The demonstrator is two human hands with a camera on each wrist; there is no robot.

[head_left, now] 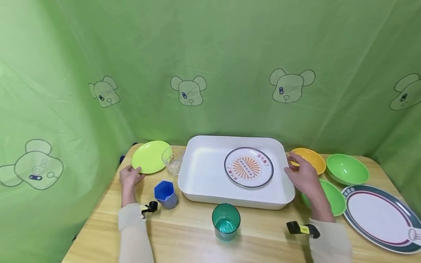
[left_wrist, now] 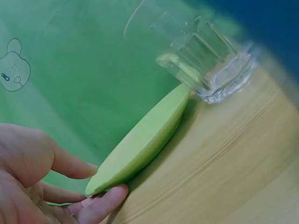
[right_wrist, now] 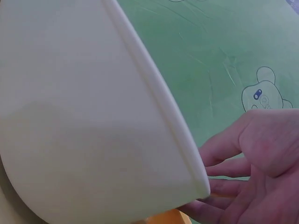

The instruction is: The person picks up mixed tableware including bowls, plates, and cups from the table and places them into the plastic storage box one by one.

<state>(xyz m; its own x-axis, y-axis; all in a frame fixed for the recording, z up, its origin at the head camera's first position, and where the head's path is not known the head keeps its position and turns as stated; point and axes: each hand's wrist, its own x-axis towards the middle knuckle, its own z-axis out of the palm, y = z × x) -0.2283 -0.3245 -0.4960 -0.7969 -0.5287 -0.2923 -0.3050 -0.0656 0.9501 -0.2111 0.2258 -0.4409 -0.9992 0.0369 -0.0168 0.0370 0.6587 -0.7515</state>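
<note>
At the left, my left hand pinches the near rim of a lime-green plate. In the left wrist view the thumb is at the upper side of the plate and the fingers are beneath its edge. My right hand is beside the right wall of a white rectangular tray, fingers loosely bent by the edge of an orange bowl. The tray partly hides those fingertips in the right wrist view, so contact is unclear. A round white plate with an orange ray pattern lies in the tray.
Left of the tray stand a clear glass and a blue hexagonal cup. A teal cup is in front. Two green bowls and a large oval plate lie right. A green curtain hangs behind the table.
</note>
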